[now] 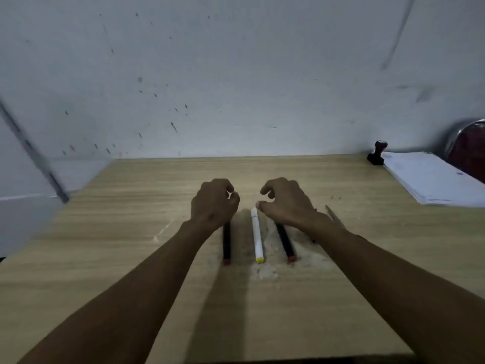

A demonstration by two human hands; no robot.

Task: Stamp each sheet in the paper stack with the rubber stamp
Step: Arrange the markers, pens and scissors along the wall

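The rubber stamp point(378, 153), with a dark base and a round reddish knob, stands at the table's far right corner against the wall. Touching it on the right lies the white paper stack point(433, 179), running off the right edge. Both of my hands hover over the middle of the table, far from the stamp. My left hand point(214, 203) is curled into a loose fist, thumb against forefinger, with nothing seen in it. My right hand point(286, 202) is claw-shaped, its fingers apart and holding nothing.
Three markers lie side by side under my hands: a black one point(226, 245), a white one with a yellow end point(256, 236), and another black one point(286, 243). The wooden table point(131, 232) meets a grey wall. A shiny rounded object point(464, 143) stands behind the papers.
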